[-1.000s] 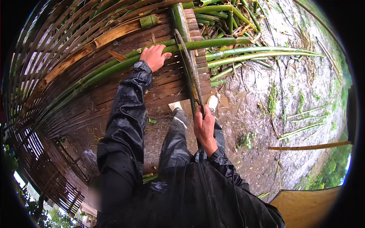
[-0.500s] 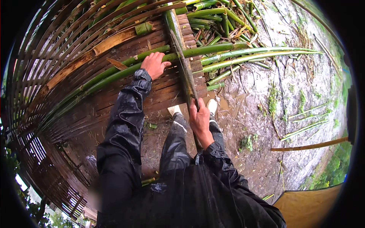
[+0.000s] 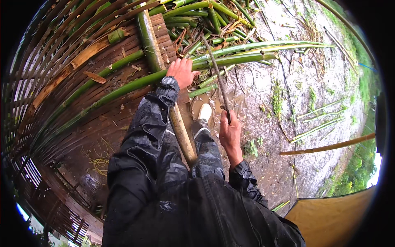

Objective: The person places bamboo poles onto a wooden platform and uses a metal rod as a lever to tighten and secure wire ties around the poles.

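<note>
1 hand (image 3: 181, 75) — bamboo (image 3: 140, 82), right hand (image 3: 231, 135) gripping tool (image 3: 215, 71)

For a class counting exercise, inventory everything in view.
Slat platform: one, brown, upper left
Bamboo poles: two, green, across platform
Thick pole: one, green-tan, centre
Slat fence: one, brown, left
Cut bamboo: many, green, top
Split bamboo: one long, tan, upper left
Cord tangle: one, yellow, lower left
Loose pole: one, tan, right
Sheet: one, tan, lower right
Weeds: several, green, right
Long blade: one, dark, upper centre
Boot: one clear, white, centre
Rainsuit: one, black, bottom
Left hand: one, on bamboo
Right hand: one, holding blade
</note>
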Tool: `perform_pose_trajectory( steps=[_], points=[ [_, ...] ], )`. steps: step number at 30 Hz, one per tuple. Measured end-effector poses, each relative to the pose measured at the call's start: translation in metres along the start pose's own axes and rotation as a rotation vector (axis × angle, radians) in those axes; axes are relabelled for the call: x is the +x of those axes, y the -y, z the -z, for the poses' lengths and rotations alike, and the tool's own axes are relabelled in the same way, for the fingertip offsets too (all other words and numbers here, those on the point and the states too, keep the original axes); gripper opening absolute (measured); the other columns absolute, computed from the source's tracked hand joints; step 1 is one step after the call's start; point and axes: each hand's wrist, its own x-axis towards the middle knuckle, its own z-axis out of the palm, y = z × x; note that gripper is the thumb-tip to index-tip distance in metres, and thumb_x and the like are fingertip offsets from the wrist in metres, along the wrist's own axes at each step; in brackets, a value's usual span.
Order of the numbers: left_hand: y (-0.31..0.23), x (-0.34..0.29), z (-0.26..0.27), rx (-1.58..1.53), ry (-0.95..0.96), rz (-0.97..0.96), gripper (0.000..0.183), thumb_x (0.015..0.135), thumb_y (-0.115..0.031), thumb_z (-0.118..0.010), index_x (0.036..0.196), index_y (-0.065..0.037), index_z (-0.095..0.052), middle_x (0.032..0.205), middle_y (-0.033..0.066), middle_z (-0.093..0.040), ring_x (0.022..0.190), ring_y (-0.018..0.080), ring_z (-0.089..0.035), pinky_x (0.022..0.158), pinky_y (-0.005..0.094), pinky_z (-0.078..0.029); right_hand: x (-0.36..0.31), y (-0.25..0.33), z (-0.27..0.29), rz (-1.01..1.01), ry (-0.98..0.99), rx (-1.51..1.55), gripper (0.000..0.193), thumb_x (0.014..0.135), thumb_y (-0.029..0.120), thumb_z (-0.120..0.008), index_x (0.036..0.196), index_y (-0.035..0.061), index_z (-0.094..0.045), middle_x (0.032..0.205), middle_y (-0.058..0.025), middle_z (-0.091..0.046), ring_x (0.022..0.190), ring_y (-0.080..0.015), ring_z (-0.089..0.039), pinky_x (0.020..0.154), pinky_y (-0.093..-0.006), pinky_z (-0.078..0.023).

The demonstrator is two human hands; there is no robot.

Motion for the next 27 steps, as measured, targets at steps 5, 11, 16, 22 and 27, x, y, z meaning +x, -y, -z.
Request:
perform_pose_trajectory(
  steps=[5, 11, 16, 22, 27],
  points=[
    [-0.009, 0.025, 0.007, 0.04, 0.439, 0.184, 0.048, 0.089, -0.045, -0.072, 0.113, -0.004, -0.064, 0.102, 0.0177, -0.073, 0.098, 0.0377, -0.071, 0.087, 0.0498, -0.056, -0.016, -0.012, 0.017, 0.012, 0.037, 0.066, 0.028, 0.106, 0.025, -0.053, 0.096, -0.0003, -0.056, 0.065, -0.0205, -0.055, 0.057, -0.0361, -0.056, 0.055, -0.0449, -0.041],
    [0.006, 0.013, 0.005, 0.106, 0.323, 0.205, 0.045, 0.087, -0.048, -0.069, 0.11, -0.01, -0.066, 0.098, 0.0174, -0.075, 0.092, 0.0372, -0.073, 0.081, 0.0502, -0.059, -0.014, -0.01, 0.024, -0.019, 0.103, 0.058, 0.029, 0.105, 0.026, -0.051, 0.098, -0.0003, -0.059, 0.065, -0.0189, -0.055, 0.057, -0.0303, -0.058, 0.055, -0.0434, -0.042],
    [-0.021, 0.027, -0.003, 0.127, 0.283, 0.159, 0.043, 0.086, -0.046, -0.073, 0.104, -0.007, -0.066, 0.093, 0.0157, -0.075, 0.089, 0.0342, -0.075, 0.078, 0.0471, -0.06, 0.093, 0.005, -0.02, 0.041, 0.046, 0.066, 0.033, 0.105, 0.03, -0.048, 0.101, -0.001, -0.059, 0.083, -0.031, -0.062, 0.079, -0.0523, -0.059, 0.066, -0.0518, -0.045],
    [0.004, 0.007, 0.01, 0.149, 0.326, 0.219, 0.042, 0.086, -0.046, -0.074, 0.105, -0.009, -0.066, 0.091, 0.0154, -0.076, 0.089, 0.0347, -0.075, 0.079, 0.0474, -0.06, -0.03, -0.001, 0.047, -0.118, 0.187, 0.02, 0.027, 0.102, 0.024, -0.053, 0.112, 0.0008, -0.064, 0.076, -0.0301, -0.063, 0.075, -0.0461, -0.07, 0.065, -0.0481, -0.052],
    [-0.015, 0.027, 0.008, 0.117, 0.31, 0.176, 0.046, 0.086, -0.048, -0.074, 0.107, -0.008, -0.064, 0.093, 0.0156, -0.076, 0.089, 0.0344, -0.075, 0.078, 0.0469, -0.06, 0.07, 0.004, -0.008, 0.015, 0.069, -0.019, 0.027, 0.103, 0.025, -0.053, 0.101, -0.0009, -0.059, 0.076, -0.031, -0.062, 0.072, -0.0506, -0.064, 0.06, -0.0545, -0.047]
  ],
)
